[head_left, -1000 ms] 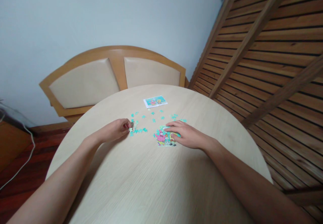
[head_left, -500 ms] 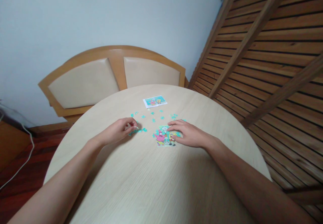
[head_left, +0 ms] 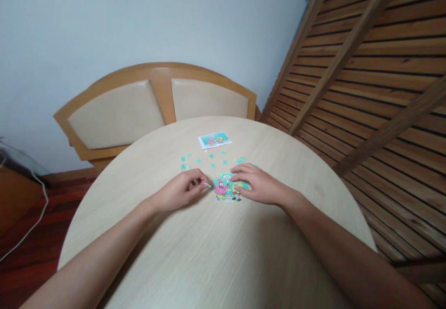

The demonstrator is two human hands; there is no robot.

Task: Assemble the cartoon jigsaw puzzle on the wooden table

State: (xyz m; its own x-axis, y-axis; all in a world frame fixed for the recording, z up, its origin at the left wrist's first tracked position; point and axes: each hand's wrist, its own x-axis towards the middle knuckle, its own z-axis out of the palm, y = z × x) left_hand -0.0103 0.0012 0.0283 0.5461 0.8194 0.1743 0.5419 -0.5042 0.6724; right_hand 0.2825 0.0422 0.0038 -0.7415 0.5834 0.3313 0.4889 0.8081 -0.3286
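"So, where is the puzzle lying?"

"Between the hands, farther from the table's far edge than the card. The left hand is pinching a piece just beside the puzzle's left edge."

"And the right hand?"

"Its fingers are spreading a little over the puzzle's right side. I can't tell if they are pressing down."

"What could be going wrong?"

"Maybe the piece could be slipping, because it's so tiny. With too much pushing, joined bits could be popping up. Knuckles could be bumping the loose pieces too."
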